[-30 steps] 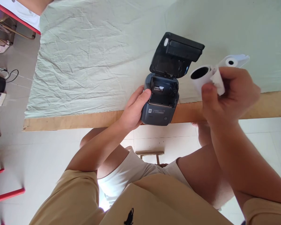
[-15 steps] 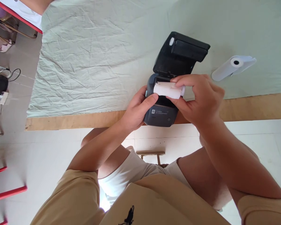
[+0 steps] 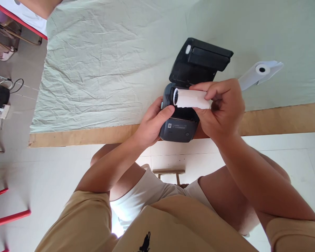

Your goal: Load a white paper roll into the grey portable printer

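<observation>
A dark grey portable label printer (image 3: 177, 132) lies at the table's front edge with its black lid (image 3: 199, 61) swung up and away from me. My left hand (image 3: 154, 122) grips the printer's left side, thumb over the rim of the paper bay. Between the thumb and fingers of my right hand (image 3: 222, 105) is a small white paper roll (image 3: 190, 98), held over the bay and tilted so its hollow left end shows. Its right end is partly covered by my fingers. Beyond my right hand lies a second white paper roll (image 3: 249, 77), its tail loose.
A pale green cloth (image 3: 107, 70) covers the table, with a bare wooden edge (image 3: 94, 137) along the front. Cables and a power strip (image 3: 4, 111) sit on the floor at left. Part of another person's arm (image 3: 42, 7) shows at the top left.
My right hand has turned the paper roll and lifted it slightly, so its hollow left end now faces the camera. My left hand still grips the printer.
</observation>
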Demonstrator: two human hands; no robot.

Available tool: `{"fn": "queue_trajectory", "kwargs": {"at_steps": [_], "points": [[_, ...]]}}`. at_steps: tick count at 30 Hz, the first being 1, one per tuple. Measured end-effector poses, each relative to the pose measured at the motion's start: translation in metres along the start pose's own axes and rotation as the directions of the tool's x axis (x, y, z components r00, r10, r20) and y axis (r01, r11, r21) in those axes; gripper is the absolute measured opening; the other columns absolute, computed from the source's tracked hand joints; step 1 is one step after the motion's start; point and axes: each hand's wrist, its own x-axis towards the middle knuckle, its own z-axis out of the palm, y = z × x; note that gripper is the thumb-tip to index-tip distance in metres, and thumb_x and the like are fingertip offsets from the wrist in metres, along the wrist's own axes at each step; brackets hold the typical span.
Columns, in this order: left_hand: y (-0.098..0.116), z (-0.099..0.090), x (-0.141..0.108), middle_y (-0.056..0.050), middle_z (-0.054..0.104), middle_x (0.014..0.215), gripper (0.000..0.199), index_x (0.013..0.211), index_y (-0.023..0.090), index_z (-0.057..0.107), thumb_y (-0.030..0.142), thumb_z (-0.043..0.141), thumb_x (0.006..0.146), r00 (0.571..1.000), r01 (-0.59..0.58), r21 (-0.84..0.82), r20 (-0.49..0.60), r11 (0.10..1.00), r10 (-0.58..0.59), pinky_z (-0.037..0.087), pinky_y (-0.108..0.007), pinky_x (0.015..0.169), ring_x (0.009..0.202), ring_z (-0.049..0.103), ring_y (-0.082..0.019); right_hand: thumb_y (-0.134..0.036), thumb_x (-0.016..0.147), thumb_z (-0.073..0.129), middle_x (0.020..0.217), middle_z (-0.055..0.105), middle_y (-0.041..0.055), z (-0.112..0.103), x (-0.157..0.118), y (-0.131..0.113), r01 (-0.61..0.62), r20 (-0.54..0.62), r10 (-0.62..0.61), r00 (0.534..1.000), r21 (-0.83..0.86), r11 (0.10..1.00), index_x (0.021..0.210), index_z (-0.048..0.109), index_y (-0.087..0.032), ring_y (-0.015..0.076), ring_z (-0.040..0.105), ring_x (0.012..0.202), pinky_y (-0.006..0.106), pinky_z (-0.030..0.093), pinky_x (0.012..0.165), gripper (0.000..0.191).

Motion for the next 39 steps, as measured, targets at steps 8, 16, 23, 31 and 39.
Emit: {"fn": "queue_trajectory", "kwargs": {"at_steps": [8, 16, 23, 31, 39], "points": [[0.001, 0.000, -0.001, -0.005, 0.085, 0.103, 0.066, 0.127, 0.026, 0.074, 0.077, 0.097, 0.093, 1.000, 0.007, 0.007, 0.013, 1.000, -0.007, 0.067, -0.039, 0.073, 0.089, 0.087, -0.029, -0.045, 0.119, 0.063, 0.119, 0.093, 0.0063, -0.005, 0.004, -0.001, -0.010, 0.102, 0.026, 0.994, -0.155, 0.988, 0.105, 0.061, -0.034, 0.0335, 0.093, 0.123, 0.058, 0.074, 0.095, 0.017], [0.002, 0.003, 0.001, -0.004, 0.084, 0.100, 0.058, 0.121, 0.025, 0.078, 0.064, 0.104, 0.087, 1.000, 0.007, -0.047, -0.005, 0.999, -0.007, 0.070, -0.039, 0.077, 0.089, 0.085, -0.027, -0.022, 0.106, 0.062, 0.108, 0.088, 0.0031, -0.011, 0.005, -0.003, 0.108, 0.111, -0.115, 0.987, 0.060, 0.992, 0.096, 0.066, -0.035, 0.0314, 0.086, 0.104, 0.054, 0.069, 0.091, 0.017], [-0.002, -0.007, 0.004, -0.003, 0.082, 0.099, 0.066, 0.121, 0.026, 0.076, 0.068, 0.108, 0.081, 0.995, -0.044, 0.007, 0.086, 0.999, 0.043, 0.063, -0.034, 0.069, 0.082, 0.079, -0.023, -0.036, 0.094, 0.064, 0.103, 0.082, 0.0062, -0.013, -0.001, -0.004, 0.099, 0.289, -0.098, 0.952, 0.012, 0.995, 0.093, 0.071, -0.037, 0.0378, 0.080, 0.111, 0.065, 0.065, 0.108, 0.007], [-0.002, -0.008, 0.005, -0.007, 0.084, 0.145, 0.087, 0.146, 0.033, 0.072, 0.048, 0.115, 0.072, 0.992, -0.108, 0.013, 0.074, 0.994, 0.106, 0.072, -0.042, 0.105, 0.127, 0.084, -0.032, -0.042, 0.109, 0.048, 0.141, 0.072, 0.0159, -0.004, -0.008, 0.016, -0.086, -0.106, 0.090, 0.990, 0.036, 0.996, 0.133, 0.056, -0.037, 0.0368, 0.079, 0.134, 0.057, 0.066, 0.098, 0.026], [-0.004, -0.012, 0.005, -0.007, 0.087, 0.137, 0.096, 0.148, 0.034, 0.072, 0.055, 0.119, 0.066, 0.995, -0.061, 0.035, 0.078, 0.998, 0.058, 0.074, -0.041, 0.096, 0.121, 0.086, -0.033, -0.051, 0.109, 0.028, 0.140, 0.075, 0.0150, 0.001, -0.010, 0.020, -0.122, -0.093, 0.138, 0.986, 0.158, 0.980, 0.143, 0.047, -0.038, 0.0388, 0.081, 0.133, 0.061, 0.068, 0.102, 0.041]]}}
